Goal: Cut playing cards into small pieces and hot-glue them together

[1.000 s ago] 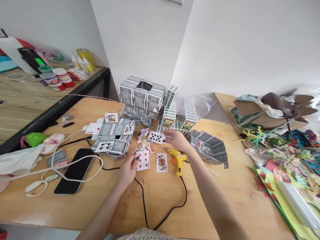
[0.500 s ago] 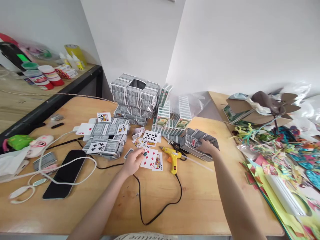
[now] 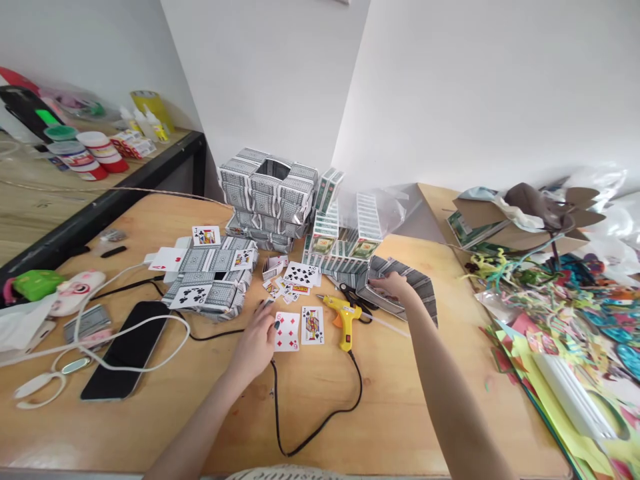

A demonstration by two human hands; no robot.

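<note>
Left hand [image 3: 256, 343]: palm down, low over the counter [image 3: 400, 413], fingers reaching forward with a modest spread. The dark-nailed thumb is at the left edge of the six of diamonds [image 3: 287, 331] and appears to touch it; the other fingertips point past the card's upper left corner. Cannot tell whether the card is pinched or only touched. It lies face up in front of the person, long side running away from them.

Right hand [image 3: 395, 287]: arm extended, fingers inside a tray of grey-backed cards [image 3: 417, 275], pointing to its left side. Finger spacing looks narrow; the tips are partly lost against the tray, so cannot tell whether anything is held.

Between the hands: jack of spades [image 3: 313, 325], face up, just right of the six with a thin gap. Right of that, a yellow glue gun [image 3: 344, 317], nozzle pointing up and left, its black cord [image 3: 325, 421] looping toward the person. Black-handled scissors [image 3: 353, 293] lie between gun and tray.

Beyond the left hand: loose cards with a spade card [image 3: 300, 273] on top. To the left, a low grey-card structure [image 3: 215, 280] bears several face-up cards; nearer the person lies a black phone [image 3: 127, 350], crossed by a white cable [image 3: 170, 317].
</note>
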